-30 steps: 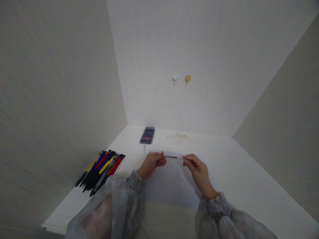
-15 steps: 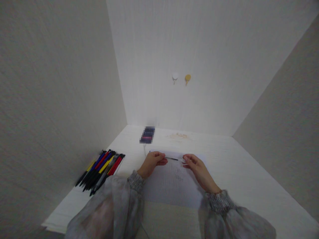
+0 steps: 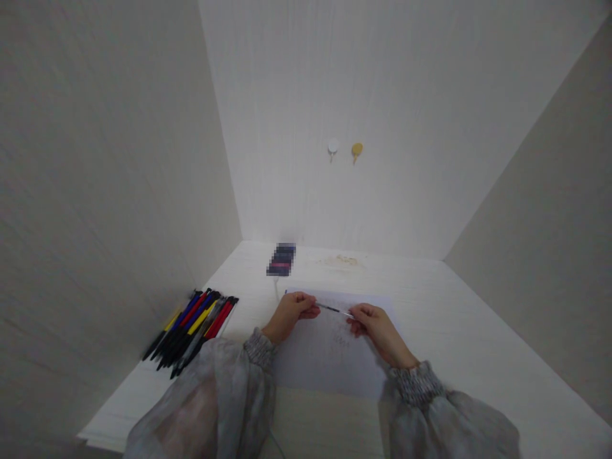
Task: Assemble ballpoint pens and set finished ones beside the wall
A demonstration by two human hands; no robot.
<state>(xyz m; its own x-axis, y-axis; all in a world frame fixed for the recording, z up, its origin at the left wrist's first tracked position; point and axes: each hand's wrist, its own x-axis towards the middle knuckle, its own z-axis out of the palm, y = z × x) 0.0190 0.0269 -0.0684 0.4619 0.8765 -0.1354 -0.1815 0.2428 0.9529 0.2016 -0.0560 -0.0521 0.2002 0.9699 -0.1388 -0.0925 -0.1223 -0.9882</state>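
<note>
A plain writing nook is shown. A white desktop [image 3: 478, 331] is enclosed by bare panels [image 3: 95, 159], with pens [image 3: 196, 322], a paper sheet [image 3: 325, 360] and two wall hooks [image 3: 333, 146].

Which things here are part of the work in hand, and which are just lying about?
In hand: thin pen-like rod, held at its ends by the left hand and right hand; sheet of paper beneath them.
Lying about: heap of pens at the left; dark blurred object behind the paper; white hook and yellow hook on the wall.
</note>
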